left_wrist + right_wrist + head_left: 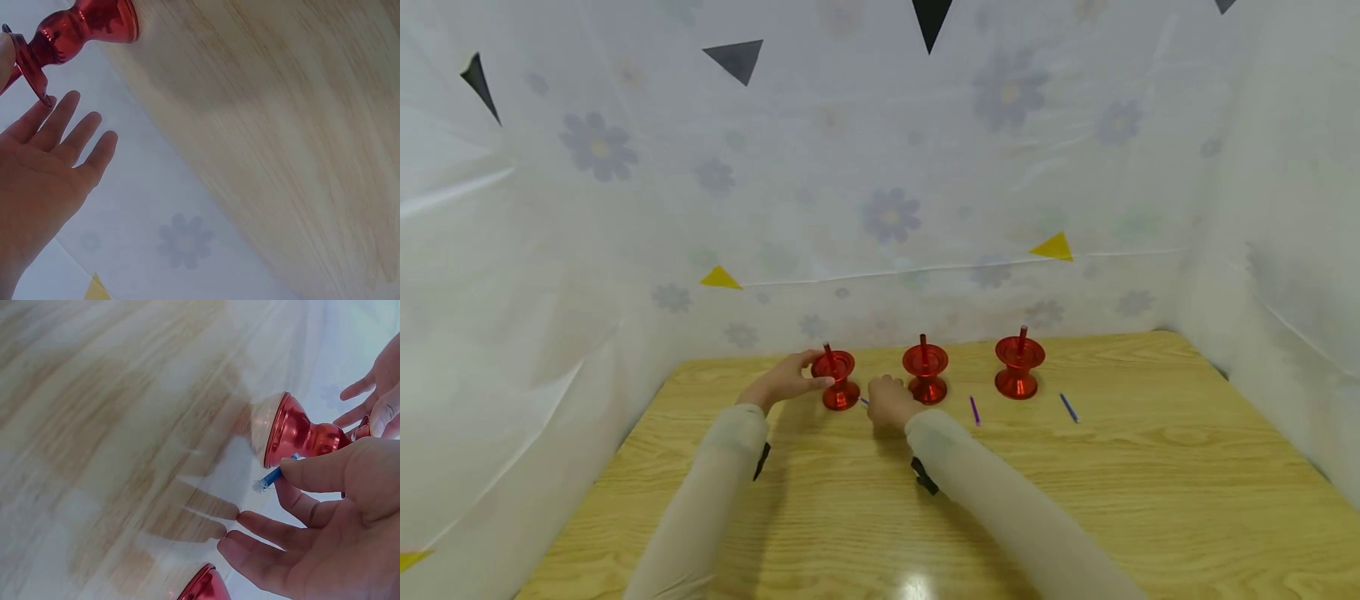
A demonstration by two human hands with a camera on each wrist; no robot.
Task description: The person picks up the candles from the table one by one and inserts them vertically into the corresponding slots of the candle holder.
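Observation:
Three red metal holders stand in a row on the wooden table (1150, 483): left holder (838, 390), middle holder (926, 373), right holder (1018, 367). Each has a red stick upright in its cup. My left hand (786, 379) is at the left holder (75, 31). Its fingers (62, 125) are straight, the index tip is at the cup's rim, and the thumb is on the other side. My right hand (889, 400) rests on the table between the left and middle holders. It pinches a thin blue stick (272, 478) with a bristled tip beside the left holder's base (284, 431).
A purple stick (974, 410) and a blue stick (1068, 407) lie loose on the table in front of the right holder. White flowered sheeting (887, 217) walls in the table at the back and on both sides. The middle holder's base (203, 587) is close under my right hand.

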